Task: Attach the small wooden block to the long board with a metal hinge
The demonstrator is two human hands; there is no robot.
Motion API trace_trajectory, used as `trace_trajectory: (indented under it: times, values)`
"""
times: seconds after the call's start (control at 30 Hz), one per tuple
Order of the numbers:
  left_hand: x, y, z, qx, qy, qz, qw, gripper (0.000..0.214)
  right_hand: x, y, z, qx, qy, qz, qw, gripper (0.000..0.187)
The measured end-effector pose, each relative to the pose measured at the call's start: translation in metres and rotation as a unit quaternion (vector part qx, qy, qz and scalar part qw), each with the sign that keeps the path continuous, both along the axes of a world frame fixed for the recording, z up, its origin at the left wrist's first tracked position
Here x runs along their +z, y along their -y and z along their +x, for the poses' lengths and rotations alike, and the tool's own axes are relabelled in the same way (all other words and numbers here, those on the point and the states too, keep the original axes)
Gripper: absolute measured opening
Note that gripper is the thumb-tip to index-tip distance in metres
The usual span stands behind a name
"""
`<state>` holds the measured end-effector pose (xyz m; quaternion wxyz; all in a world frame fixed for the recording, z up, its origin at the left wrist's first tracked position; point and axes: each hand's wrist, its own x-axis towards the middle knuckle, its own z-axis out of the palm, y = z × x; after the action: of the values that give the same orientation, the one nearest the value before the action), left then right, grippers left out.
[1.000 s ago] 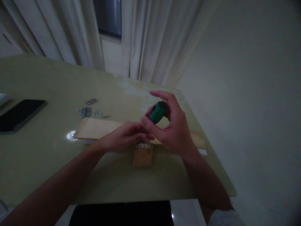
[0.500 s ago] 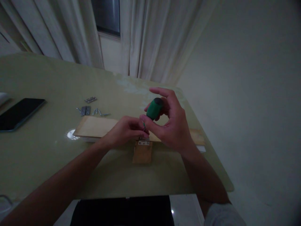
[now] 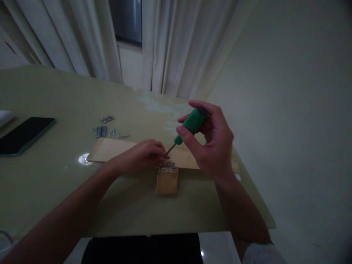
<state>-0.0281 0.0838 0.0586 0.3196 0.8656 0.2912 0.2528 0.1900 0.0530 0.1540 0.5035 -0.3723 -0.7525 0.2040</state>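
Observation:
My right hand (image 3: 213, 141) is closed around the green handle of a screwdriver (image 3: 192, 121). The tool leans to the right, and its thin shaft runs down to the fingertips of my left hand (image 3: 150, 153). Those left fingers are pinched together around the tip, just above a metal hinge (image 3: 168, 167); whatever they hold is too small to make out. One hinge leaf lies along the front edge of a long wooden board (image 3: 187, 156). The other leaf sits on a small wooden block (image 3: 167, 182) that projects toward me.
Beyond the board lie a grey hinge (image 3: 101, 131), a second hinge (image 3: 107, 118) and several loose screws (image 3: 114, 132). A dark phone (image 3: 26, 135) rests at the left, near a white object (image 3: 5, 117). The table (image 3: 123, 212) ends at a wall on the right.
My right hand has moved up and right with the screwdriver, which tilts more and shows its shaft. My left fingers have shifted slightly left, uncovering more of the hinge.

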Motion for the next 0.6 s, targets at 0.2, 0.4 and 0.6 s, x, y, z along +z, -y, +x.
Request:
trace_trajectory:
  times: [0.2,0.4,0.6]
  values:
    - [0.008,0.002,0.000,-0.022,-0.067,0.047,0.996,0.020,0.023,0.009,0.033,-0.026,0.122,-0.007,0.992,0.048]
    - [0.001,0.009,0.005,0.017,-0.109,0.108,0.988,0.010,0.017,0.008,0.047,0.046,0.321,-0.039,0.945,0.044]
    - [-0.007,0.020,0.023,0.056,-0.227,0.273,0.933,0.015,-0.029,-0.026,0.040,0.070,0.489,-0.146,0.857,0.028]
